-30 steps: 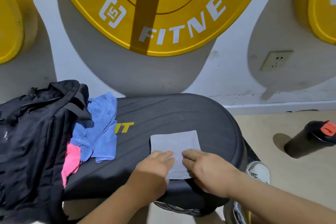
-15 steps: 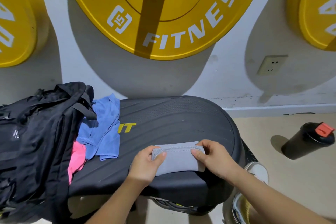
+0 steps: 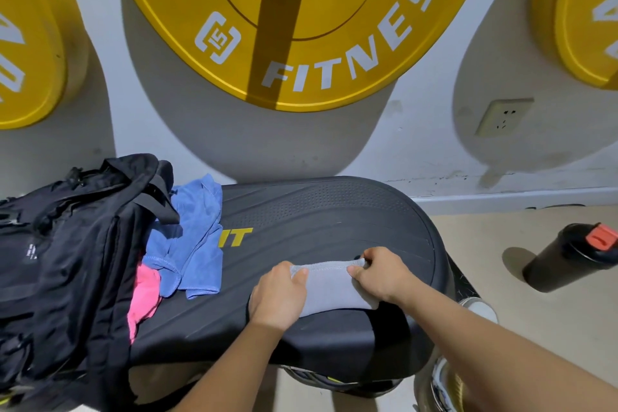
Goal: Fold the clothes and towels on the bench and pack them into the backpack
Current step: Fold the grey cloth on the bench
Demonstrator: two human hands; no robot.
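Note:
A small grey towel [image 3: 331, 288], folded in half, lies near the front of the black bench [image 3: 317, 211]. My left hand [image 3: 277, 296] pinches its far left corner and my right hand [image 3: 384, 273] pinches its far right corner, thumbs on top. A crumpled blue cloth [image 3: 190, 241] lies on the left part of the bench, with a pink garment [image 3: 143, 298] beside and partly under it. The black backpack [image 3: 63, 264] stands at the bench's left end, touching both cloths; its opening is hard to make out.
A black shaker bottle with a red flip cap [image 3: 568, 257] stands on the floor to the right. Large yellow weight plates [image 3: 301, 20] hang on the wall behind the bench. A white shoe [image 3: 478, 308] shows below my right arm.
Both hands lifted the towel's near edge and carried it to the far edge, folding the towel in half. They now hold the far corners.

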